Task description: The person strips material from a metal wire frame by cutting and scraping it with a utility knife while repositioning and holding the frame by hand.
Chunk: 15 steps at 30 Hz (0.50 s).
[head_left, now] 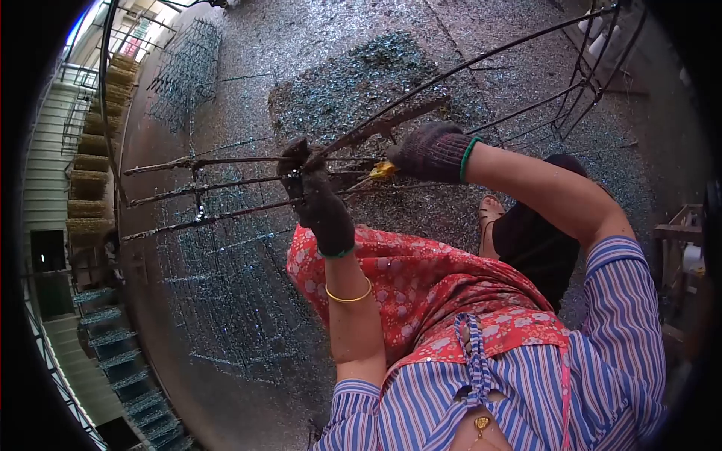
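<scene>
My left hand (320, 203), in a dark knit glove with a green cuff, is wrapped round several thin dark rods of a metal frame (226, 183). To its right, my right hand (435, 152), in a matching glove, is closed on a small yellow piece (383, 171) beside the rods. The rods run on to the left, bound by short cross pieces with glittering bits. A long dark bar slants from my left hand to the upper right, where it joins a wire framework (579, 84). My fingertips are partly hidden by the gloves and rods.
Glittering blue-green flakes cover the floor (353, 83). A mesh rack (188, 75) stands at the upper left. Brown bundles (92, 165) and glittering stacks (124, 361) line the left side. A red floral apron (421, 278) lies over my lap. White rolls (604, 39) are at the upper right.
</scene>
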Each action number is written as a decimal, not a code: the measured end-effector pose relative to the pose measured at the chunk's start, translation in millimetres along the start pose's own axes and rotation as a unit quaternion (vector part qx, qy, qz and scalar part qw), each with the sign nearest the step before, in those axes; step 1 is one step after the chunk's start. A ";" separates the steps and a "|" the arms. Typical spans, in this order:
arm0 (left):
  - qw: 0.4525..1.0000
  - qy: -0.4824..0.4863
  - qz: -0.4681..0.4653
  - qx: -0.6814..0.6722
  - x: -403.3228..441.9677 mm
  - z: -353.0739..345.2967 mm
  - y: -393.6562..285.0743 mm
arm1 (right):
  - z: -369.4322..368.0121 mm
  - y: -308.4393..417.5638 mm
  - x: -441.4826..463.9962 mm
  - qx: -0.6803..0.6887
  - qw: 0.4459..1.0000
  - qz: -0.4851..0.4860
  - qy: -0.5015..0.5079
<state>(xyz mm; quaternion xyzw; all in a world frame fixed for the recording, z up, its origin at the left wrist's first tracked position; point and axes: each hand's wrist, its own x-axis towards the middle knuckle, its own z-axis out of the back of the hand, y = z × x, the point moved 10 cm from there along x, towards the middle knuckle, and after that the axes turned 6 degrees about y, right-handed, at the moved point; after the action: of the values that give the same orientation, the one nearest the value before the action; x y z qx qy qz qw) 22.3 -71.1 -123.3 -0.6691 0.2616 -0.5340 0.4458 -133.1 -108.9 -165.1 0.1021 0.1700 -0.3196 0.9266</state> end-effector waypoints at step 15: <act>0.997 -0.029 -0.007 -0.067 -5.6 6.1 21.6 | 10.7 9.1 -27.1 0.084 0.991 -0.094 -0.036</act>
<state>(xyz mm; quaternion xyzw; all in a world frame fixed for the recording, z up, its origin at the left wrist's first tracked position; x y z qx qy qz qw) 29.2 -74.6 -145.1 -0.7142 0.2794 -0.4988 0.4038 -144.7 -89.9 -144.2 0.1515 0.1182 -0.4214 0.8863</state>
